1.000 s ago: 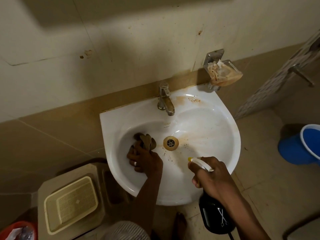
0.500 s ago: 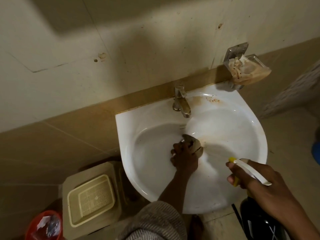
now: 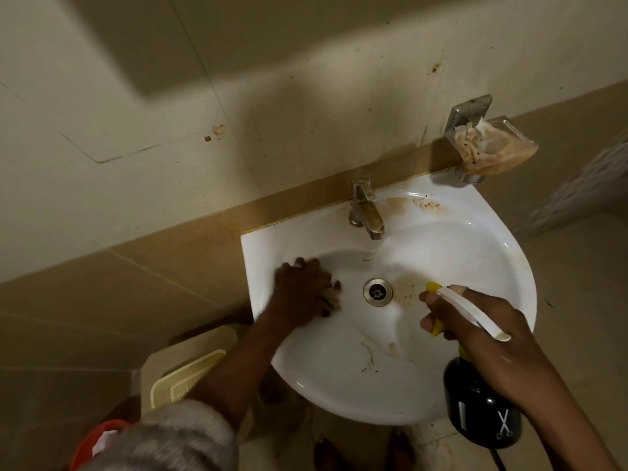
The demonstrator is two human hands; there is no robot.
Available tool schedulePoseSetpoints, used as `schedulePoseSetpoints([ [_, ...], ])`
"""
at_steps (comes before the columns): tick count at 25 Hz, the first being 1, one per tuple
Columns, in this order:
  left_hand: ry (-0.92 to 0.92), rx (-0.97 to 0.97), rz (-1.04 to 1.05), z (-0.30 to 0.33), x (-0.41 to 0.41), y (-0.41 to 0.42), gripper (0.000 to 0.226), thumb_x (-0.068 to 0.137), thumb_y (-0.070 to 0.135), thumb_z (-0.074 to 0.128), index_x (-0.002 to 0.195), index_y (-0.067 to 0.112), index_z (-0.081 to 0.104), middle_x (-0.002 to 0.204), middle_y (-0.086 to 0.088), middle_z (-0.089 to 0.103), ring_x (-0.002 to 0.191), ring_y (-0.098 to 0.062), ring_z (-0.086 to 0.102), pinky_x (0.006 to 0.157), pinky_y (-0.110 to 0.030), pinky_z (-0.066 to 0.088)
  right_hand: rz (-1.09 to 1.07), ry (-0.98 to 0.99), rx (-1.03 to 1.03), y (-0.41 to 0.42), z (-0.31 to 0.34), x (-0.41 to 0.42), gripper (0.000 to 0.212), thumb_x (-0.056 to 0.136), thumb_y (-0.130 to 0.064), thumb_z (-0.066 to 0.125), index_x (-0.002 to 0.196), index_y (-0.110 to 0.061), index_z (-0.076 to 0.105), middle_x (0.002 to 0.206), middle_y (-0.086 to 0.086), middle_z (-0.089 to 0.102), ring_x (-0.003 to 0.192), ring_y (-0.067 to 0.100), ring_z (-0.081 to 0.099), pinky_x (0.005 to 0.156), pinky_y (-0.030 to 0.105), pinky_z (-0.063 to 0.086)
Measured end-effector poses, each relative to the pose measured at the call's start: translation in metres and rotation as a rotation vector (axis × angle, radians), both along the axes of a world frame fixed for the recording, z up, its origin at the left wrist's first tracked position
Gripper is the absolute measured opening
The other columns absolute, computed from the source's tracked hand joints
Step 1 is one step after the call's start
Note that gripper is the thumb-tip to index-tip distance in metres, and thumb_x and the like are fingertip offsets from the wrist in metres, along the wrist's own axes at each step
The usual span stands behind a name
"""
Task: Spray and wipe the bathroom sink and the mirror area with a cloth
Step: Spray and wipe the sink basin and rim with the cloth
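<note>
Half the basin, at a guess, looks wiped. The left hand (image 3: 302, 288) presses the mostly hidden cloth (image 3: 331, 295) low on the sink (image 3: 424, 396) wall, fingers curled over it. Brown stains remain beside the drain (image 3: 377, 292); no mirror in view. The right hand (image 3: 475, 321) grips the spray bottle (image 3: 482, 419): scissors icon, no readable writing.

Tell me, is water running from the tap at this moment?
No, the tap shows no stream below its spout, and the sink basin beneath it looks free of flowing water.
</note>
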State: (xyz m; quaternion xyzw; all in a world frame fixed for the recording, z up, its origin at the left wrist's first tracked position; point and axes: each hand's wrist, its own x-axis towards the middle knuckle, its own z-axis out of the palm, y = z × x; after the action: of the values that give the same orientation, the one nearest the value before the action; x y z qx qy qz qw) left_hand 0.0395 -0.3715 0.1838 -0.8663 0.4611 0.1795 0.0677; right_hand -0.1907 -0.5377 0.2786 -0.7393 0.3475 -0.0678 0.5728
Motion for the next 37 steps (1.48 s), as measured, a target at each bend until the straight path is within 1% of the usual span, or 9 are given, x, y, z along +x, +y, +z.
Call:
schedulePoseSetpoints([
  [5, -0.067, 0.009, 0.165, -0.002, -0.002, 0.024, 0.039, 0.092, 0.036, 0.055, 0.130, 0.028, 0.058, 0.132, 0.001, 0.051, 0.123, -0.025, 0.048, 0.097, -0.036, 0.036, 0.059, -0.010, 0.027, 0.014, -0.008, -0.002, 0.027, 0.098, -0.044, 0.063, 0.090, -0.027, 0.082, 0.083, -0.004, 0.082, 0.080, 0.009, 0.074, 0.082, 0.040, 0.057],
  [10, 0.012, 0.057, 0.460, -0.008, -0.041, 0.030, 0.049, 0.092, 0.035, 0.054, 0.140, 0.025, 0.047, 0.139, -0.006, 0.042, 0.127, -0.032, 0.044, 0.105, -0.044, 0.037, 0.067, -0.028, 0.015, 0.014, -0.003, -0.006, 0.030, 0.095, -0.050, 0.062, 0.087, -0.028, 0.081, 0.083, -0.006, 0.082, 0.079, 0.010, 0.074, 0.081, 0.039, 0.058],
  [14, 0.146, 0.029, 0.631, -0.012, -0.085, 0.016, 0.062, 0.092, 0.047, 0.056, 0.144, 0.019, 0.038, 0.143, -0.011, 0.036, 0.133, -0.037, 0.039, 0.111, -0.048, 0.033, 0.048, -0.061, 0.024, 0.008, 0.006, -0.012, 0.032, 0.093, -0.055, 0.061, 0.089, -0.031, 0.081, 0.085, -0.007, 0.083, 0.082, 0.008, 0.074, 0.080, 0.034, 0.057],
  [19, 0.539, -0.217, 0.880, -0.023, -0.129, -0.021, 0.071, 0.094, 0.044, 0.056, 0.151, 0.014, 0.026, 0.150, -0.016, 0.023, 0.138, -0.040, 0.029, 0.116, -0.051, 0.028, -0.021, -0.059, 0.039, -0.010, 0.013, -0.031, 0.027, 0.087, -0.065, 0.065, 0.091, -0.043, 0.080, 0.084, -0.011, 0.083, 0.082, 0.004, 0.075, 0.073, 0.031, 0.055],
  [24, 0.730, -0.291, 0.989, -0.034, -0.153, -0.056, 0.067, 0.094, 0.044, 0.052, 0.152, 0.022, 0.026, 0.149, -0.013, 0.024, 0.137, -0.038, 0.032, 0.113, -0.054, 0.036, -0.119, -0.048, 0.078, -0.024, 0.016, -0.043, 0.037, 0.080, -0.062, 0.061, 0.094, -0.035, 0.082, 0.082, -0.008, 0.084, 0.081, 0.006, 0.076, 0.075, 0.032, 0.056],
  [31, 0.769, -0.300, 0.917, -0.046, -0.165, -0.097, 0.058, 0.094, 0.032, 0.057, 0.148, 0.023, 0.035, 0.147, -0.014, 0.029, 0.137, -0.039, 0.033, 0.112, -0.053, 0.035, -0.173, -0.045, 0.076, -0.037, 0.018, -0.048, 0.037, 0.079, -0.062, 0.064, 0.099, -0.038, 0.083, 0.085, -0.002, 0.085, 0.083, 0.013, 0.079, 0.083, 0.041, 0.062],
  [34, 0.955, -0.249, 0.857, -0.044, -0.167, -0.115, 0.064, 0.095, 0.020, 0.052, 0.152, 0.027, 0.025, 0.145, -0.014, 0.026, 0.137, -0.038, 0.031, 0.113, -0.052, 0.037, -0.183, -0.034, 0.069, -0.040, 0.020, -0.049, 0.040, 0.077, -0.064, 0.065, 0.099, -0.037, 0.083, 0.085, -0.001, 0.084, 0.082, 0.015, 0.079, 0.087, 0.050, 0.062],
  [36, 1.208, -0.325, 0.957, -0.042, -0.162, -0.121, 0.048, 0.094, 0.014, 0.044, 0.143, 0.013, 0.043, 0.138, -0.020, 0.045, 0.123, -0.034, 0.049, 0.105, -0.044, 0.044, -0.182, -0.040, 0.055, -0.039, 0.022, -0.048, 0.037, 0.078, -0.064, 0.064, 0.096, -0.037, 0.083, 0.085, 0.000, 0.084, 0.081, 0.013, 0.078, 0.086, 0.046, 0.062],
  [37, 1.400, -0.386, 1.033, -0.041, -0.158, -0.118, 0.041, 0.092, 0.011, 0.041, 0.130, 0.005, 0.054, 0.124, -0.023, 0.058, 0.106, -0.031, 0.058, 0.092, -0.037, 0.048, -0.180, -0.049, 0.055, -0.038, 0.024, -0.047, 0.036, 0.079, -0.064, 0.063, 0.096, -0.038, 0.083, 0.085, 0.000, 0.084, 0.081, 0.013, 0.078, 0.085, 0.044, 0.061],
])
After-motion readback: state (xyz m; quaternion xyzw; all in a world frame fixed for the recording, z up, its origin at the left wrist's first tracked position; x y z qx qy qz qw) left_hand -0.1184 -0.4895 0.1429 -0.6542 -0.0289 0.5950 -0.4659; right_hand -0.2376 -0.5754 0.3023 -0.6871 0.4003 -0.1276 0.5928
